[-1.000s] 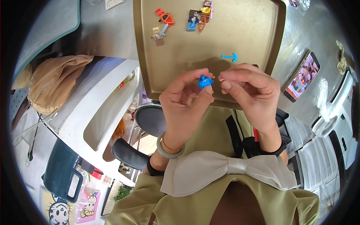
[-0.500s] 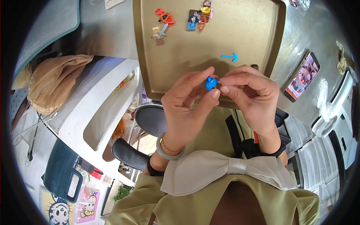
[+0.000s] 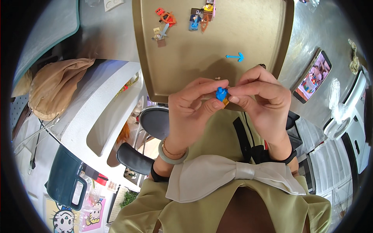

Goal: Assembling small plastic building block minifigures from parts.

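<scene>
In front of me, over the near edge of the tan tray (image 3: 142, 83), both hands meet at a small blue toy figure piece (image 3: 221, 94) with an orange-yellow part (image 3: 225, 101) at its lower side. My left hand (image 3: 194, 106) pinches it between thumb and fingers. The thumb and index finger of my right hand (image 3: 264, 97) close on its right side, hiding part of it. Beyond them on the tray lies a blue toy pickaxe-like piece (image 3: 235, 57). A tiny pale piece (image 3: 218, 78) lies near my left fingertips, and a dark piece (image 3: 262, 66) shows behind my right hand.
Several toy minifigures lie at the tray's far side, among them a red one (image 3: 165, 16) and a dark-and-blue one (image 3: 195, 19). A phone (image 3: 312, 76) with a lit screen rests right of the tray. A black stool (image 3: 155, 120) and white shelf unit (image 3: 81, 128) stand left.
The blue piece has turned and come slightly lower, bringing its orange-yellow part into sight. Both hands shifted a little with it. The tiny pale piece on the tray now shows.
</scene>
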The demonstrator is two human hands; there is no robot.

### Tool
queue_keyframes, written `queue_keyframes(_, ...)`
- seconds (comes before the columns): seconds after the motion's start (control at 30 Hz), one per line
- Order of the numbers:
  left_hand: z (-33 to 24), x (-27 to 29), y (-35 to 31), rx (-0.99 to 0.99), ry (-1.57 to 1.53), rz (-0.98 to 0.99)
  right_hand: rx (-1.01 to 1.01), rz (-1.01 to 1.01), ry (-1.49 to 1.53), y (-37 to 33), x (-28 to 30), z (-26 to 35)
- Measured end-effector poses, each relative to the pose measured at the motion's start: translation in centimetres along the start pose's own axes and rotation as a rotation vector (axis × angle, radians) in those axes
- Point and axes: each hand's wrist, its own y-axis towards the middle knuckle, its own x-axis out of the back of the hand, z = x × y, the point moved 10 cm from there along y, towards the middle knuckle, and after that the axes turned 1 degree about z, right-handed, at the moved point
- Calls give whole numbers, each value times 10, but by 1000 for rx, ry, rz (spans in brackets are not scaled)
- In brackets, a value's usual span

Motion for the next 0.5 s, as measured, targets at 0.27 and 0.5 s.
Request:
queue_keyframes(0.27,-3,-4,1,0,-56,38,9,-6,-40,0,6,8)
queue_keyframes(0.5,-3,-5,1,-10,-55,23,145,-38,-298,-3,5,30)
